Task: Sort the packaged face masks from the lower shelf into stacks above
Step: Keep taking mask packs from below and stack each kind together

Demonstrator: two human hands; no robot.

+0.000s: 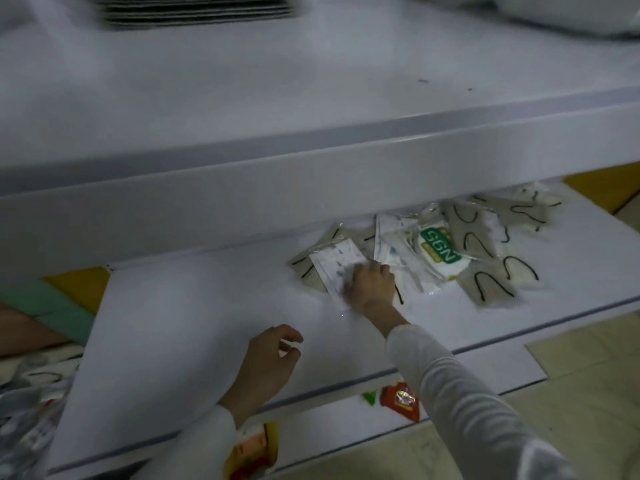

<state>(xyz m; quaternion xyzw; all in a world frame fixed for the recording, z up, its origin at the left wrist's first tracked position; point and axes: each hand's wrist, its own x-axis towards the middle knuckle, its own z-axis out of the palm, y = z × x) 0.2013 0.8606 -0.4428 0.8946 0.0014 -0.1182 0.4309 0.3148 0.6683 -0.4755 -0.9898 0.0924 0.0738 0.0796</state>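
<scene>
**Right hand on white pack at pile's left edge**

Mask pile (485,237) lies on lower shelf (173,323), its far side tucked under the upper shelf (311,98) lip. Pile is mostly grey-beige packs w/ black ear loops, plus an N95 pack (440,252), white w/ green label, near its middle. At pile's left edge sits a white pack (332,263) w/ blue specks, tilted and overlapping a grey one. Right hand (370,285) is on that pack's near corner, fingers curled down onto it, grasping it. The pack lies flat on the shelf. Left hand (272,358) hovers left of pile and nearer the camera, well apart from it. Its fingers are loosely curled, released, holding nothing. Both arms in white sleeves. Far behind pile, up-left on upper shelf, is a stack (197,12) of flat dark-edged items, blurred. Nearer than pile, below the shelf's front edge, lies a red wrapper (400,400). Far left of pile, at frame edge, are more packs (34,375), too blurred to tell apart.
</scene>
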